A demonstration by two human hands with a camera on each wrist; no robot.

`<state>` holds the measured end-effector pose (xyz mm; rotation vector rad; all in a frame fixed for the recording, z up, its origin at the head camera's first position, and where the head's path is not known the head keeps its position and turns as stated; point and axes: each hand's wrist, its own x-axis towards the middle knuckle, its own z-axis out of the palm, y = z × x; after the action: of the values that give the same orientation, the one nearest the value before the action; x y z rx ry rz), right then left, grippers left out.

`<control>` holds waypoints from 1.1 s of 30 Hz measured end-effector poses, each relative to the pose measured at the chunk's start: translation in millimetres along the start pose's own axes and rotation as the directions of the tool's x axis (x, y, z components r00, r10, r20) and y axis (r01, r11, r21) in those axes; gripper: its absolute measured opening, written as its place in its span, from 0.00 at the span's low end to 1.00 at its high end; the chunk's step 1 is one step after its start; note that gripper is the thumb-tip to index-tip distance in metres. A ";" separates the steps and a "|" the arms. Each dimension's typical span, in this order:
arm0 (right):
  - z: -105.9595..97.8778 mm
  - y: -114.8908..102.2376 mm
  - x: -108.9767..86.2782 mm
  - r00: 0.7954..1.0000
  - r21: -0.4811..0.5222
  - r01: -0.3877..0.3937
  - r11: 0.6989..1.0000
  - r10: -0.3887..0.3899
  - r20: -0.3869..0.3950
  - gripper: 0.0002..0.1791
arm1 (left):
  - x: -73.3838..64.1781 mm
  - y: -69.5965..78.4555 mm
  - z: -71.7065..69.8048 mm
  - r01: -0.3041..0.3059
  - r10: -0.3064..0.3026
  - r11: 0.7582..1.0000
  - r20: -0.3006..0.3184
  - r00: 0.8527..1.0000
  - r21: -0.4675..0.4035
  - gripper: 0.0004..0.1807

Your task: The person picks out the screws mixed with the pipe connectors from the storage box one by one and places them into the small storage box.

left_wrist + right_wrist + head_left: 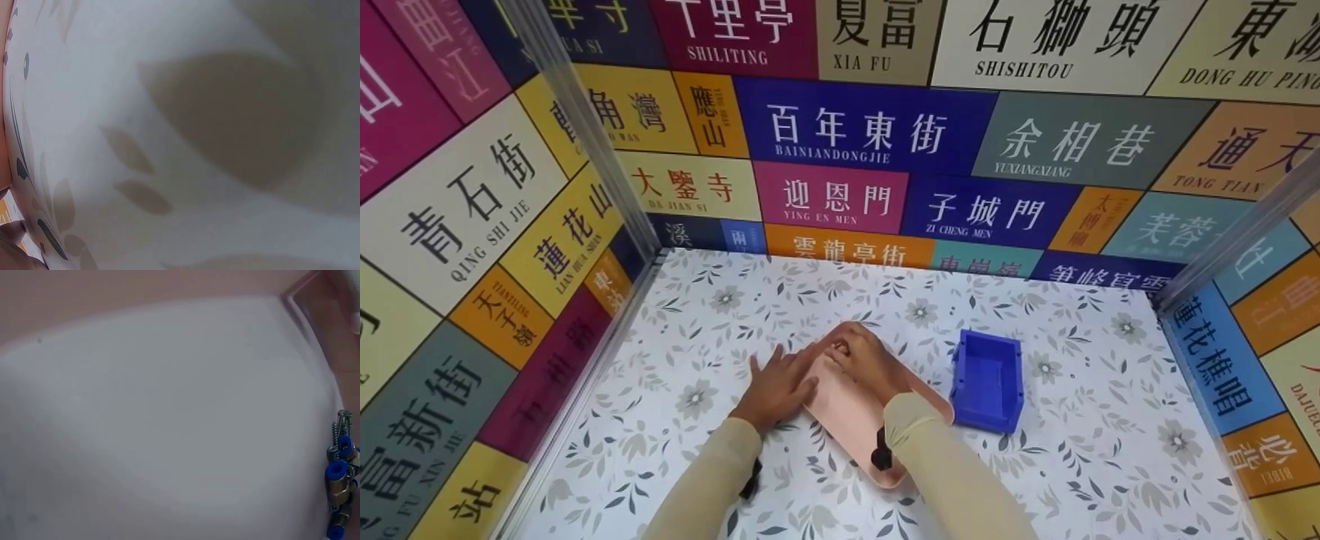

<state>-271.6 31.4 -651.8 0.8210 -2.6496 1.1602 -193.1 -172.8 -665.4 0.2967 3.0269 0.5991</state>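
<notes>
A pink rectangular tray (840,409) with rounded corners lies at a slant on the table. My left hand (776,388) rests at its left edge with spread fingers, the thumb over the rim. My right hand (870,367) reaches into the tray's far end, fingers bent down at a cluster of small metal parts. Up close in the right wrist view, brass fittings (337,486) with blue collars lie heaped with several screws (341,422). The fingers partly hide the heap in the head view, and I cannot tell whether they pinch a piece.
A blue plastic bin (991,382) stands just right of the tray, close to its corner. White floral-patterned covering spreads over the table (690,450). Panels with colourful place-name signs (840,124) enclose the back and both sides.
</notes>
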 end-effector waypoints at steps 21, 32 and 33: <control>23.5 22.0 -13.7 0.991 -0.182 0.059 0.982 -0.079 -0.108 0.15 | -2.7 -1.9 -1.2 0.006 -0.006 1.000 0.021 1.000 0.009 0.37; 25.5 24.8 -13.5 0.986 -0.209 0.084 0.974 -0.111 -0.124 0.06 | -1.7 -1.0 -3.1 -0.012 0.011 0.999 0.016 1.000 0.047 0.36; 25.7 24.9 -13.5 0.986 -0.210 0.087 0.974 -0.114 -0.121 0.05 | -1.9 -1.0 -3.1 -0.013 0.012 0.999 0.015 1.000 0.043 0.36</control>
<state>-271.1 32.6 -690.0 0.8004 -2.5330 0.8687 -191.6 -175.2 -662.9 0.3204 3.0295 0.5312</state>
